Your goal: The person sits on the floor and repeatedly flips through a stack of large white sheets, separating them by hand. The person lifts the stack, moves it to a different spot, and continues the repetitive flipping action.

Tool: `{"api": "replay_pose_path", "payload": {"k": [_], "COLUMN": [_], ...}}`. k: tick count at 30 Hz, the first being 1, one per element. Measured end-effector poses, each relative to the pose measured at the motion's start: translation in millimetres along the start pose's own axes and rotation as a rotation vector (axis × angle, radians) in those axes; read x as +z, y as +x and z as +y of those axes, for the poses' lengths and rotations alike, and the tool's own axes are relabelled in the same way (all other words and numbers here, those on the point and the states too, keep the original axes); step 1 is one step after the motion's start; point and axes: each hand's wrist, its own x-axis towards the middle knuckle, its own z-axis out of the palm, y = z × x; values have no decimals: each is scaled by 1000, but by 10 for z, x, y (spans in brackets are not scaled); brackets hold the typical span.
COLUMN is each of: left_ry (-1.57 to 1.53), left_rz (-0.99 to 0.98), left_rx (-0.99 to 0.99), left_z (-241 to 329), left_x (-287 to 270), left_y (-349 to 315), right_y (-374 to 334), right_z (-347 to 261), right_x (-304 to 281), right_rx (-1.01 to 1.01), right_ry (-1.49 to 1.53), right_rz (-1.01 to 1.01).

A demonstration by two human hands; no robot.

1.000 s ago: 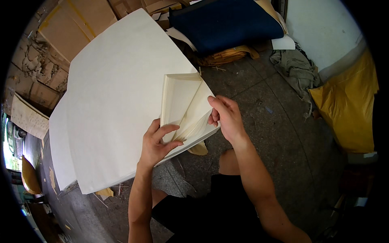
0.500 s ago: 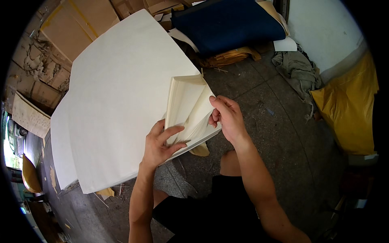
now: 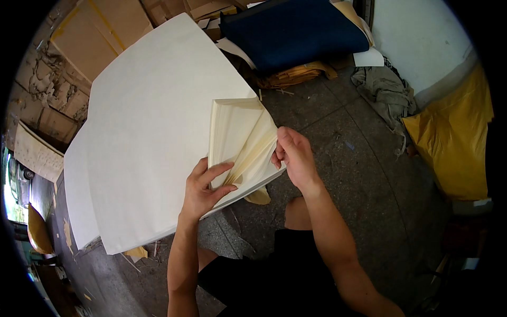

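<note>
Paper flap (image 3: 230,127) lies long edge forward; left hand (image 3: 204,185) loosely cups it; right hand (image 3: 296,158) pinches sheets (image 3: 262,149).

It is rather dim overall; strong light shows in the opening (image 3: 16,211) at far left, nearly washed out. The white sheets (image 3: 148,121) are softly lit, while straight edges bend toward the black, rounded rim.

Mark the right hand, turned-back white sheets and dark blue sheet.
Right hand (image 3: 298,160): head view, middle of the hand.
Turned-back white sheets (image 3: 231,124): head view, pale upward-facing surface.
Dark blue sheet (image 3: 296,34): head view, middle of its top.
</note>
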Motion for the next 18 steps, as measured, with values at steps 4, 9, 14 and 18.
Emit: {"api": "replay_pose_path", "payload": {"k": [4,9,14,18], "left_ry": [-10,11,179,190], "left_rz": [-11,209,-40,-4], "left_rx": [-39,22,49,73], "left_z": [73,115,77,67], "left_x": [-10,71,-43,4], "left_y": [4,35,20,24], "right_y": [-35,16,49,50], "right_z": [12,48,-100,-87], "right_x": [-32,37,53,48], "right_rx": [1,-228,122,113], "right_ry": [-68,-793,71,97], "right_rz": [30,80,57,42]}}
